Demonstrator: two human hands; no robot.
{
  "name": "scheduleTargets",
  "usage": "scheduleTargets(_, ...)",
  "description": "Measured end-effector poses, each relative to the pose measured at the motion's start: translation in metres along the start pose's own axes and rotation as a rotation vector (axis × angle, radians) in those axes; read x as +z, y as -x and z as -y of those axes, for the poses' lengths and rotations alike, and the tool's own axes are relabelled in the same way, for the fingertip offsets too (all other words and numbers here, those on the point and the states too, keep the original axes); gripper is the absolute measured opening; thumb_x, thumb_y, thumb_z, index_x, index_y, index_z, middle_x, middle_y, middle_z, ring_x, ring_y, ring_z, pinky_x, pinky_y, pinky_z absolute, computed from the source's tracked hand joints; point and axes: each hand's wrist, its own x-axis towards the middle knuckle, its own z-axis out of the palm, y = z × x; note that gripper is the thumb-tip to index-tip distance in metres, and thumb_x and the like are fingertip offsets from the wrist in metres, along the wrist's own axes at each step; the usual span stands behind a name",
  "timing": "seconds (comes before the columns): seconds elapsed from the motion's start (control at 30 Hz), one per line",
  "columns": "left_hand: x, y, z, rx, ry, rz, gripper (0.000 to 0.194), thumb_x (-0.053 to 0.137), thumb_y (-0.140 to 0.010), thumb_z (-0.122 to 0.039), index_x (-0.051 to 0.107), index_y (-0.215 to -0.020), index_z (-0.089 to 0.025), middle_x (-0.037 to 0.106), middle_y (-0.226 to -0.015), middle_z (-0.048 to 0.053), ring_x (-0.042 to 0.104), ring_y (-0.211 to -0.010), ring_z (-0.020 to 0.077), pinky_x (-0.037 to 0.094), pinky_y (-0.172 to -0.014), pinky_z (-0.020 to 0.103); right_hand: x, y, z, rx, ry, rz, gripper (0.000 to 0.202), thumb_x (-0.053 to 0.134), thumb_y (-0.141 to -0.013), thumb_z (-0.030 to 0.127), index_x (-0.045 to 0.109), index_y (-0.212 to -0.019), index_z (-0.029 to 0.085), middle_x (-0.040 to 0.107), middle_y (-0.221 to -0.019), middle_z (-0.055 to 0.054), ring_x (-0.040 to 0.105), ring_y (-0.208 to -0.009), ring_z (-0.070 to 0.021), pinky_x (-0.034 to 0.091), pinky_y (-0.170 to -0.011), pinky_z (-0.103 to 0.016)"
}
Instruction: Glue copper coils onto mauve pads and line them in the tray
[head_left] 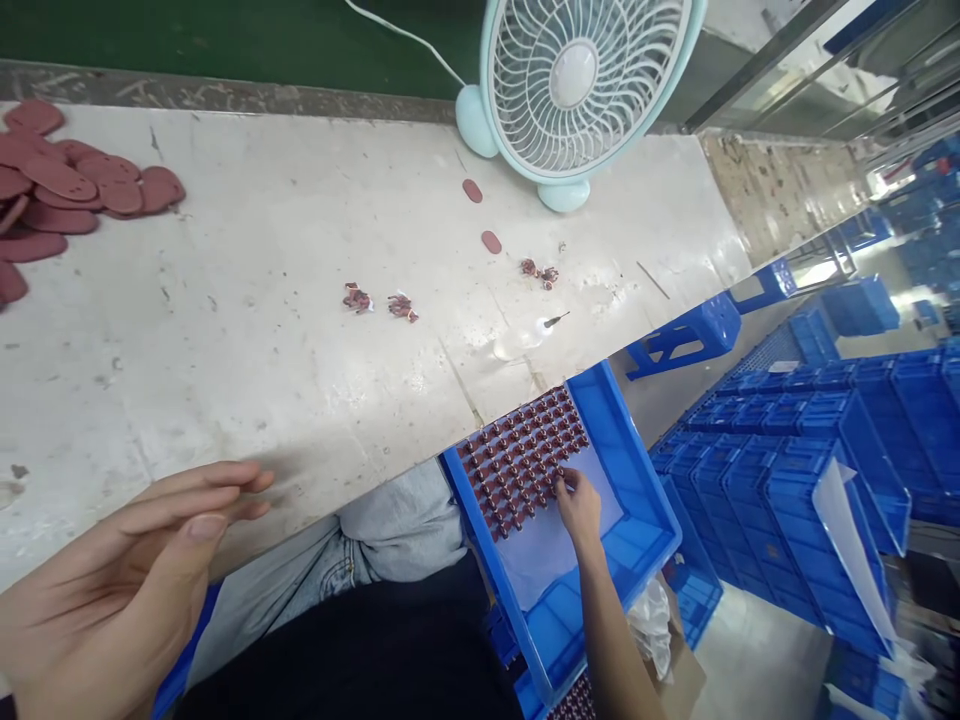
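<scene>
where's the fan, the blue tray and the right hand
fan (574, 75): head view, centre hub of the grille
blue tray (637, 480): head view, bare floor by its right wall
right hand (579, 505): head view, back of the hand, fingertips on the small red parts in the tray

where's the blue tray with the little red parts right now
In the head view the blue tray sits lower right, past the table's edge beside the person's knee, with the right hand touching the rows of small red parts inside.

A single head-worn camera looks steeply down and forward over a pale workbench (300, 300), close above the wearer's lap, a fan (585, 85) at its far edge.
</scene>
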Motion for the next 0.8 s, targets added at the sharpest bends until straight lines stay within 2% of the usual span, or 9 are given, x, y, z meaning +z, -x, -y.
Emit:
scheduleTargets(0.1, -0.005, 0.0, 0.005, -0.005, 0.032, 0.037, 0.005, 0.074, -0.076, -0.021, 0.076, -0.075, -0.025, 0.076, -0.09, 0.003, 0.073, -0.088, 0.0278, 0.066, -0.07, 0.042, -0.021, 0.004, 0.019, -0.005, -0.059, -0.108, 0.028, 0.061, -0.097, 0.037, 0.064, -0.116, 0.017, 0.067, -0.115, -0.007, 0.067, -0.099, -0.0205, 0.058, -0.086, -0.041)
scheduleTargets(0.2, -0.012, 0.0, 0.017, 0.021, 0.076, 0.11, 0.006, 0.073, -0.08, -0.019, 0.077, -0.083, -0.023, 0.076, -0.094, 0.004, 0.073, -0.088, 0.023, 0.066, -0.071, 0.033, -0.053, 0.016, 0.062, -0.045, -0.15, -0.288, 0.038, 0.061, -0.093, 0.046, 0.067, -0.113, 0.014, 0.072, -0.108, -0.012, 0.07, -0.098, -0.0249, 0.058, -0.087, -0.043)
scheduleTargets(0.3, -0.019, 0.0, 0.026, 0.006, 0.11, 0.212, 0.008, 0.069, -0.086, -0.022, 0.076, -0.089, -0.024, 0.075, -0.104, 0.005, 0.071, -0.093, 0.0209, 0.063, -0.077, 0.029, -0.085, 0.046, 0.136, -0.156, -0.286, -0.407, 0.048, 0.063, -0.086, 0.057, 0.07, -0.111, 0.017, 0.076, -0.101, -0.012, 0.073, -0.09, -0.0284, 0.058, -0.088, -0.046)
scheduleTargets(0.37, -0.021, -0.002, 0.028, -0.014, 0.133, 0.268, 0.009, 0.067, -0.089, -0.024, 0.075, -0.091, -0.024, 0.074, -0.106, 0.006, 0.07, -0.098, 0.0206, 0.059, -0.082, 0.028, -0.101, 0.076, 0.196, -0.304, -0.468, -0.432, 0.038, 0.069, -0.082, 0.053, 0.072, -0.108, 0.025, 0.077, -0.096, -0.009, 0.074, -0.087, -0.0292, 0.061, -0.086, -0.045)
scheduleTargets(0.43, -0.023, -0.006, 0.028, -0.02, 0.183, 0.292, 0.011, 0.064, -0.091, -0.027, 0.075, -0.09, -0.024, 0.074, -0.104, 0.006, 0.069, -0.099, 0.0203, 0.057, -0.086, 0.029, -0.108, 0.106, 0.259, -0.498, -0.578, -0.302, 0.019, 0.07, -0.083, 0.047, 0.072, -0.098, 0.035, 0.076, -0.086, -0.006, 0.074, -0.077, -0.029, 0.065, -0.067, -0.042)
scheduleTargets(0.53, -0.024, -0.01, 0.025, -0.02, 0.285, 0.332, 0.014, 0.062, -0.093, -0.029, 0.076, -0.091, -0.024, 0.073, -0.103, 0.008, 0.069, -0.099, 0.0207, 0.055, -0.085, 0.03, -0.097, 0.129, 0.366, -1.039, -0.575, 0.082, 0.008, 0.067, -0.088, 0.034, 0.071, -0.096, 0.035, 0.075, -0.084, -0.001, 0.072, -0.074, -0.0226, 0.064, -0.066, -0.036)
scheduleTargets(0.6, -0.023, -0.01, 0.026, -0.01, 0.348, 0.355, 0.017, 0.061, -0.093, -0.03, 0.076, -0.092, -0.022, 0.073, -0.102, 0.009, 0.068, -0.098, 0.0206, 0.055, -0.083, 0.029, -0.074, 0.123, 0.447, -1.266, -0.391, 0.219, 0.012, 0.06, -0.094, 0.032, 0.068, -0.101, 0.028, 0.074, -0.097, -0.002, 0.072, -0.085, -0.0187, 0.063, -0.073, -0.031)
scheduleTargets(0.7, -0.02, -0.01, 0.032, 0.004, 0.43, 0.373, 0.02, 0.061, -0.093, -0.032, 0.077, -0.093, -0.02, 0.072, -0.102, 0.012, 0.068, -0.094, 0.0203, 0.055, -0.08, 0.028, -0.031, 0.09, 0.572, -1.349, -0.27, 0.189, 0.021, 0.051, -0.099, 0.026, 0.066, -0.113, 0.021, 0.072, -0.111, -0.006, 0.069, -0.097, -0.0176, 0.06, -0.081, -0.031)
scheduleTargets(0.8, -0.015, -0.011, 0.043, 0.034, 0.484, 0.375, 0.023, 0.063, -0.091, -0.036, 0.078, -0.092, -0.019, 0.072, -0.098, 0.013, 0.068, -0.089, 0.0205, 0.055, -0.074, 0.028, 0.0, 0.055, 0.671, -1.361, -0.124, 0.121, 0.029, 0.061, -0.096, 0.032, 0.062, -0.121, 0.017, 0.063, -0.127, -0.01, 0.064, -0.111, -0.0237, 0.055, -0.094, -0.046)
